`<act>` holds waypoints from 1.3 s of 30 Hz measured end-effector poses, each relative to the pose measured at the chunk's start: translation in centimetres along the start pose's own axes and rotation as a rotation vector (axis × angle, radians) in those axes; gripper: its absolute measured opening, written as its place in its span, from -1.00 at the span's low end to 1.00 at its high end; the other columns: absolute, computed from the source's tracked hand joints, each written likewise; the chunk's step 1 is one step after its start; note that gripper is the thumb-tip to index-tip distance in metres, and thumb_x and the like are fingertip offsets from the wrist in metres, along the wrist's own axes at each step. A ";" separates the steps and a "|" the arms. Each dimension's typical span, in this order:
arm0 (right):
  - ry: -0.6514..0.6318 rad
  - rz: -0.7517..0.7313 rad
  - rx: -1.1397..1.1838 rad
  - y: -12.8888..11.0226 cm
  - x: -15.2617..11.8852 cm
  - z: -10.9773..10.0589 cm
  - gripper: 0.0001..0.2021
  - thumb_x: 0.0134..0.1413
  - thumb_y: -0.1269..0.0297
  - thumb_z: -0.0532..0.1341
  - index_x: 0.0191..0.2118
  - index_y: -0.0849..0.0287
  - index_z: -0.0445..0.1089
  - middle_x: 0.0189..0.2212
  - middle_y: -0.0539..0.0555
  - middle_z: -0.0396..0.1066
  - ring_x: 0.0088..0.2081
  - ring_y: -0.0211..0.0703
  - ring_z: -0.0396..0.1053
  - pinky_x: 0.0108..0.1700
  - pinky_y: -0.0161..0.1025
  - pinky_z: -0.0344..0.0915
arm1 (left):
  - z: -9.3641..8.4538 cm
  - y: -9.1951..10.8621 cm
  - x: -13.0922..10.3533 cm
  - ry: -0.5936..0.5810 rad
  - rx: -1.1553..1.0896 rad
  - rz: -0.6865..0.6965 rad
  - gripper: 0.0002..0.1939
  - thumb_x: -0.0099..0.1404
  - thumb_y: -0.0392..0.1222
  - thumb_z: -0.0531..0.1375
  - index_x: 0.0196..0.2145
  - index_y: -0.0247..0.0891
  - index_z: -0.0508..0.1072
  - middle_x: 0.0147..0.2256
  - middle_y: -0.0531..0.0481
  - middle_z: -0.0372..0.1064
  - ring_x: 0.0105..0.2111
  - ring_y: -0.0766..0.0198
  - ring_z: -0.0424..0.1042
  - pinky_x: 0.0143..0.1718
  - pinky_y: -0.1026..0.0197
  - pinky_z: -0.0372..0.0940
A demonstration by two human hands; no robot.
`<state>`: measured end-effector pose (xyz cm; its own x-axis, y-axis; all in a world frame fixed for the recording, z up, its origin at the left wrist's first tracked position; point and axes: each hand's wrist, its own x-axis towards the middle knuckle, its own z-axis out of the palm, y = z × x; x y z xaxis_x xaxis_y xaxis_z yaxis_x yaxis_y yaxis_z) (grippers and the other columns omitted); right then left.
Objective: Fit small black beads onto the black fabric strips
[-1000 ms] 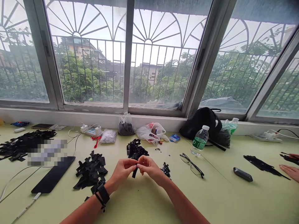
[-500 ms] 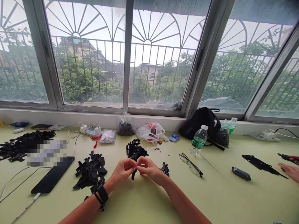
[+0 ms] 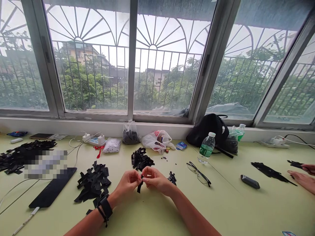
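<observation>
My left hand (image 3: pixel 127 184) and my right hand (image 3: pixel 154 178) meet just above the pale green table (image 3: pixel 152 213), fingertips pinched together on a short black ribbon strip (image 3: pixel 140 187) that hangs down between them. A black watch sits on my left wrist. A pile of black ribbon pieces (image 3: pixel 94 181) lies to the left of my hands. A smaller black ribbon heap (image 3: pixel 140 159) lies just beyond them. A little cluster of small black beads (image 3: pixel 171 177) rests right of my right hand.
Glasses (image 3: pixel 198 174), a water bottle (image 3: pixel 206 148), a black bag (image 3: pixel 209 128) and plastic bags (image 3: pixel 156 140) stand toward the window. A dark tablet (image 3: pixel 52 187) with a cable lies left. Another person's hands (image 3: pixel 304 178) work on black strips at the right edge.
My hands stay pinched on the strip with small finger movements. The view has shifted slightly, so everything sits a little lower and to the left.
</observation>
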<state>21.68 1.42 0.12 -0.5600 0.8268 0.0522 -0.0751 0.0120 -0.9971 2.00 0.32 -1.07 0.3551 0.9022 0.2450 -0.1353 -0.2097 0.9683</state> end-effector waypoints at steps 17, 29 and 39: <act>-0.045 -0.032 0.010 0.7 -0.1 -0.2 -0.61 -0.06 0.06 0.46 -0.19 0.15 0.41 -0.30 -0.02 0.36 -0.44 -0.35 0.23 -0.40 -0.36 0.19 | -0.1 -0.8 0.0 -0.005 0.001 0.027 -0.69 0.12 -0.07 0.42 -0.51 -0.33 0.44 -0.50 0.03 0.39 -0.44 0.32 0.36 -0.35 0.29 0.25; 0.080 -0.082 -0.060 0.2 0.5 -0.3 -0.66 -0.04 0.04 0.44 -0.29 0.20 0.46 -0.38 0.00 0.38 -0.44 -0.30 0.26 -0.35 -0.31 0.24 | 0.1 -0.1 0.1 0.028 -0.020 0.071 -0.76 0.14 -0.22 0.40 -0.34 -0.26 0.40 -0.37 0.02 0.46 -0.33 0.25 0.48 -0.25 0.24 0.36; 0.258 -0.288 -0.285 0.5 1.1 0.4 -0.88 -0.01 0.29 0.37 -0.35 0.20 0.48 -0.46 -0.01 0.40 -0.40 -0.23 0.34 -0.34 -0.30 0.29 | -0.1 -1.1 0.7 0.086 0.005 -0.111 -0.72 0.11 -0.11 0.39 -0.28 -0.34 0.57 -0.46 -0.08 0.54 -0.44 0.22 0.49 -0.38 0.24 0.35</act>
<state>20.71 2.17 -0.28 -0.3242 0.8792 0.3490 0.0519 0.3849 -0.9215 2.27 1.23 -1.94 0.2869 0.9488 0.1320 -0.0948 -0.1090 0.9895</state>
